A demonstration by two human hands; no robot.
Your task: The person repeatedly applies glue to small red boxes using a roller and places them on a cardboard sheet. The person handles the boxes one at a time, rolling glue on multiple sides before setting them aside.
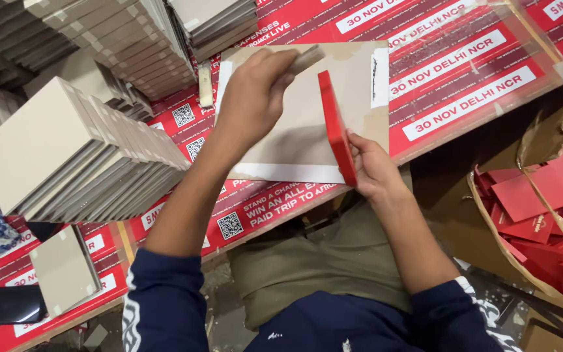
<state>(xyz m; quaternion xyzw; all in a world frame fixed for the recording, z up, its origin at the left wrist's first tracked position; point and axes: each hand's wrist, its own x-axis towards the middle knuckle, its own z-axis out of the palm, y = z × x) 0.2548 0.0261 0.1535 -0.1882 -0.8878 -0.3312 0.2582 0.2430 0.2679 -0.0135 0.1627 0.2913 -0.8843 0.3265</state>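
My right hand [371, 168] holds a flat red board [335, 124] upright on its edge, near the front of a brown cardboard sheet [360, 98] lying on the table. My left hand [252, 91] is closed around a small grey tool [307, 58] over the far part of that cardboard sheet, just left of the red board. The tool's working end is partly hidden by my fingers.
Rows of grey board pieces [79, 156] stand stacked at left, with more stacks [131, 39] behind. A red printed sheet covers the table [464, 91]. A black phone [13, 304] lies at the near left. A cardboard box of red pieces [542, 208] sits at right.
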